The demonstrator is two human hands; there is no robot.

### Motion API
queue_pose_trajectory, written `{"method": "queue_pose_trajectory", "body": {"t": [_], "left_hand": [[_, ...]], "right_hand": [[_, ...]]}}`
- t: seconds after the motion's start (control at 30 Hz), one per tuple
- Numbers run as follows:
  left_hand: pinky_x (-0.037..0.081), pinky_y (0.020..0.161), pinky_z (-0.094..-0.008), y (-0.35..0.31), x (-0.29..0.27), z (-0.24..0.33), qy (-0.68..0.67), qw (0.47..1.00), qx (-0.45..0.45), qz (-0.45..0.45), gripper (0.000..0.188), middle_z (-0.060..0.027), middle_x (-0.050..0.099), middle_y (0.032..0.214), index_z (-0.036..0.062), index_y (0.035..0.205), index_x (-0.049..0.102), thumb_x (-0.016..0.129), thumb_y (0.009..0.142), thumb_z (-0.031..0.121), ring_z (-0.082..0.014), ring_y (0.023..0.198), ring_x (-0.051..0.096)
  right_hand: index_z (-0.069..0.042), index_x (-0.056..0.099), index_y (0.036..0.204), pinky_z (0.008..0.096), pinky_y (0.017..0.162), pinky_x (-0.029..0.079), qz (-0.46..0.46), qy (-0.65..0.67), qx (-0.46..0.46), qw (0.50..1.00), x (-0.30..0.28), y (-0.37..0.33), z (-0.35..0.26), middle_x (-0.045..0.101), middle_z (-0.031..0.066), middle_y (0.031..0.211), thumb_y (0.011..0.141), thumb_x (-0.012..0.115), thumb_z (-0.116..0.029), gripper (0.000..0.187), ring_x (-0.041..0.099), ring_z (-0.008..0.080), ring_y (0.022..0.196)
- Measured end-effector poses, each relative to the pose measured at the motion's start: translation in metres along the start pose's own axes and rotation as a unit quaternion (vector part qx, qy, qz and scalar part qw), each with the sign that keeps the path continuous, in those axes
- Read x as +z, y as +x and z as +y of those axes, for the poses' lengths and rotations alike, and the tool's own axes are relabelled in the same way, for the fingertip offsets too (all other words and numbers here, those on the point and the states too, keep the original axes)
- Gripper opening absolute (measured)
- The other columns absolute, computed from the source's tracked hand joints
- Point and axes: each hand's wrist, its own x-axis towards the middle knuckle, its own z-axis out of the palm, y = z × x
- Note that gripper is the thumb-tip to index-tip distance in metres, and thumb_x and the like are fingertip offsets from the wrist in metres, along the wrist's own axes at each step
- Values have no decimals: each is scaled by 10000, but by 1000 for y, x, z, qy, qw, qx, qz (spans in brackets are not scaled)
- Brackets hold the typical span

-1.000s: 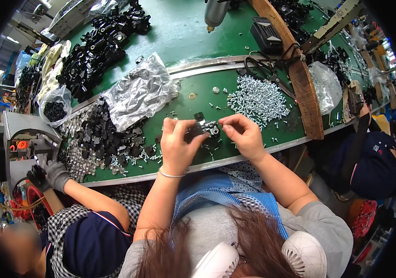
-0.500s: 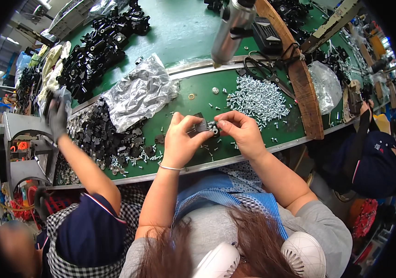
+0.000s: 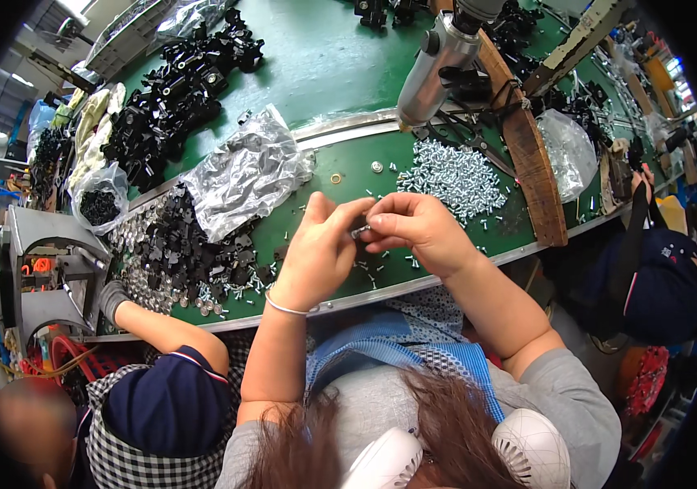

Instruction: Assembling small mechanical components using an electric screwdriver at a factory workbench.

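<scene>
My left hand (image 3: 316, 253) and my right hand (image 3: 423, 232) meet over the near part of the green bench, fingertips pinched together. Between them shows a small silvery metal part (image 3: 359, 231), mostly hidden by my fingers. A heap of small silver screws (image 3: 454, 181) lies just beyond my right hand, with loose screws scattered nearer. Beyond my fingers a brass-coloured ring (image 3: 335, 178) and a round metal piece (image 3: 377, 167) rest on the bench. Left of my left hand are small black plates (image 3: 202, 248).
A silver power screwdriver (image 3: 438, 73) hangs beyond my right hand. Scissors (image 3: 487, 147) lie near a curved wooden strip (image 3: 532, 155). A clear plastic bag (image 3: 250, 175) and black parts (image 3: 177, 90) are at left. A co-worker's gloved hand (image 3: 112, 301) rests at the bench's left edge.
My fingertips have closed in around the part, and the dark plate seen in my left hand is now hidden. The screwdriver has swung right. The co-worker's gloved hand has come back toward the near edge.
</scene>
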Motion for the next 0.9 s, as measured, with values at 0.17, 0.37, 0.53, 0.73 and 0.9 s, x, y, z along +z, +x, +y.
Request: {"method": "queue_pose_trajectory", "body": {"t": [0.17,0.37,0.53,0.73,0.9], "left_hand": [[481,736,-345,-3,18,13,-212,967,-62,127,406,-127,544,943,42,1143,590,632,741,3,-256,865,555],[466,726,-341,-10,27,-2,-75,989,-76,105,499,-120,511,911,26,1249,538,647,763,35,-229,896,523],[448,749,-307,-7,23,6,25,996,-25,86,463,-91,498,906,22,1241,552,657,792,67,-197,849,512],[440,763,-293,-10,19,3,-80,994,-63,43,440,-92,490,911,17,1231,557,652,806,78,-193,822,512],[455,747,-283,-5,22,-4,-96,990,-90,46,413,-85,505,906,6,1205,566,648,806,76,-172,825,531]], "right_hand": [[7,623,975,287,762,549,34,36,-69,996,7,2,25,642,55,910,883,651,-129,167,636,135,808],[4,627,970,270,758,530,39,76,-65,994,9,-2,27,639,44,903,883,652,-122,155,624,122,817],[7,628,961,265,761,526,68,-37,-131,988,5,-2,33,646,49,893,883,652,-119,149,624,124,816],[11,631,951,260,764,519,79,-23,-128,988,0,-1,31,655,52,890,881,654,-114,145,623,120,804],[14,637,951,256,753,512,72,-8,-111,991,-6,0,30,655,52,891,885,650,-120,151,619,111,789]]}}
